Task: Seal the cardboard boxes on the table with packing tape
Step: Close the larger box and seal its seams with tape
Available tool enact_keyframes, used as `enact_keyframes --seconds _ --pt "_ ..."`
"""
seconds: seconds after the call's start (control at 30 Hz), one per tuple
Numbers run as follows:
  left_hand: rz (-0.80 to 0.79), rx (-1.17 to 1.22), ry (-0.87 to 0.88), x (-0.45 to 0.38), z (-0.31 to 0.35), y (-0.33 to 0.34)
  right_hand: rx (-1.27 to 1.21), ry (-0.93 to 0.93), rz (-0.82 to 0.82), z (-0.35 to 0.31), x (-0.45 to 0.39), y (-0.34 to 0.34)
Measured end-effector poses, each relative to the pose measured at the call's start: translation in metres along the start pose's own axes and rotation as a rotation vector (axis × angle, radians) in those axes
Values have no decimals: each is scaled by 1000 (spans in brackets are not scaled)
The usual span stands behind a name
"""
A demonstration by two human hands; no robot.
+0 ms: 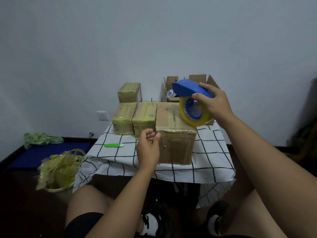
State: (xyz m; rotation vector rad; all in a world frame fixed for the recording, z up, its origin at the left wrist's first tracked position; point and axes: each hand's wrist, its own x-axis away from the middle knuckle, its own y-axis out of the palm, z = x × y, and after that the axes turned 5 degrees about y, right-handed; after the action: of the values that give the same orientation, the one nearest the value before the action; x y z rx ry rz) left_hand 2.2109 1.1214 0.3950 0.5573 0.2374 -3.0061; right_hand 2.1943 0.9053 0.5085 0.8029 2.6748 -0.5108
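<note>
Single head-worn wide-angle view, looking forward and down from a seated person, near the checked-cloth table just past the knees, both forearms reaching in from below, grey wall filling the upper half

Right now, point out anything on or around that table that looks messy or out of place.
A basket on the floor left of the table overflows with crumpled used tape. A green cutter lies loose on the cloth. The big box looks worn and creased.
</note>
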Motion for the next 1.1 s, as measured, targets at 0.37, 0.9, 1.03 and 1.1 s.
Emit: enact_keyframes --seconds 0.37,0.9,1.03,1.1 --pt "-165 -362 531 -38 -13 -12 -32 16 -2 3 1 -2" --pt "-273 -389 561 -32 -5 2 -21 1 9 5 1 -3" --pt "-285 -421 622 -32 4 12 -22 9 9 7 0 -3" --pt "-270 -457 630 -30 7 18 -22 6 13 7 -1 -3"
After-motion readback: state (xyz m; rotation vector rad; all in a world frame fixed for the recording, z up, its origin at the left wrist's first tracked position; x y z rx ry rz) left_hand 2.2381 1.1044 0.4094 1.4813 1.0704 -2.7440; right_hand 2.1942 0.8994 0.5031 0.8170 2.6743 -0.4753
